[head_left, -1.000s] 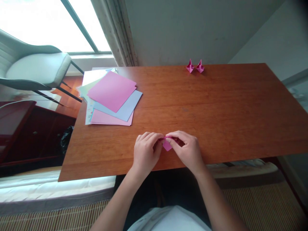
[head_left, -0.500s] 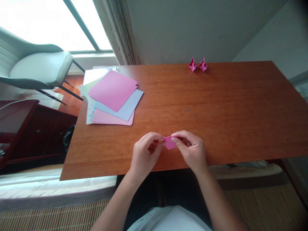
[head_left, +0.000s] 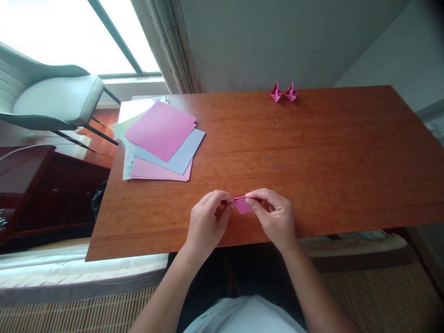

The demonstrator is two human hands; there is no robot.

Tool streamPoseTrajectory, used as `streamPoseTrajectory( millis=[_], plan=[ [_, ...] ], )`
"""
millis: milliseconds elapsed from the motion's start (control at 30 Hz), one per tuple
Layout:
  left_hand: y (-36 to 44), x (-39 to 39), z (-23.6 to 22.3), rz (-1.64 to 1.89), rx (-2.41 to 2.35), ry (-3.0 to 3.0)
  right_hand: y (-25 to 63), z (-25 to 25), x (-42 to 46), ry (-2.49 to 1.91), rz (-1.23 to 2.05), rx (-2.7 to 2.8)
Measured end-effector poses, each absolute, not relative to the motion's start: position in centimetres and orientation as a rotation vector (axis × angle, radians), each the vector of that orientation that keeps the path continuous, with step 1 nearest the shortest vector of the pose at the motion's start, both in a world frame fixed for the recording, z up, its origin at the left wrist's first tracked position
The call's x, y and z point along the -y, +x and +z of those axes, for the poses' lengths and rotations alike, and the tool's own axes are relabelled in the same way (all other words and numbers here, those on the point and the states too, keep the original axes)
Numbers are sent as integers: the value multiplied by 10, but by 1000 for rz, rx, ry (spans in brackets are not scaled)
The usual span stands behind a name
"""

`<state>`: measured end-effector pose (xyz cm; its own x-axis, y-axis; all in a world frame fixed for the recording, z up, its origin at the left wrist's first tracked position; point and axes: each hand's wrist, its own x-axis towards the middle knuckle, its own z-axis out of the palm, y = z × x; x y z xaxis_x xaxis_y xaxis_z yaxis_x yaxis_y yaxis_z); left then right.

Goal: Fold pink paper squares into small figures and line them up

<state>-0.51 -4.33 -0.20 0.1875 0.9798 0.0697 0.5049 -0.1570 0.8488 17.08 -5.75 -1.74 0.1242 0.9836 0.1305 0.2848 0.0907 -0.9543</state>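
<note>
Pink paper [head_left: 243, 206] pinched at both ends: folding looks to be the step in hand!
The left hand [head_left: 207, 217] nips one end, fingertips closed; the right hand [head_left: 278, 216] clamps the other between thumb and fingers, over the table [head_left: 333, 162] near its front edge. Another crease would call for even pressure.

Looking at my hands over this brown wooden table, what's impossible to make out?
Small folded pink paper: its ends, head view, hidden by bare left hand and right hand.
Light blue paper sheet: upper part, head view, under square pink paper sheet.
Pale padded chair: part of back, head view, cut by left edge.
Two pointed pink paper figures: fine folds, head view, too small.
</note>
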Motion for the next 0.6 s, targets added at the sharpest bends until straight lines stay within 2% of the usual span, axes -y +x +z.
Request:
streamPoseTrajectory(
  millis=[233, 600],
  plan=[
    [9, 47, -4, 966, -1213, 1237, 175, -23, 59, -1349, 967, 1201],
    [14, 44, 4, 922, -1246, 1054, 175, -25, 60, -1356, 953, 1117]
  ],
)
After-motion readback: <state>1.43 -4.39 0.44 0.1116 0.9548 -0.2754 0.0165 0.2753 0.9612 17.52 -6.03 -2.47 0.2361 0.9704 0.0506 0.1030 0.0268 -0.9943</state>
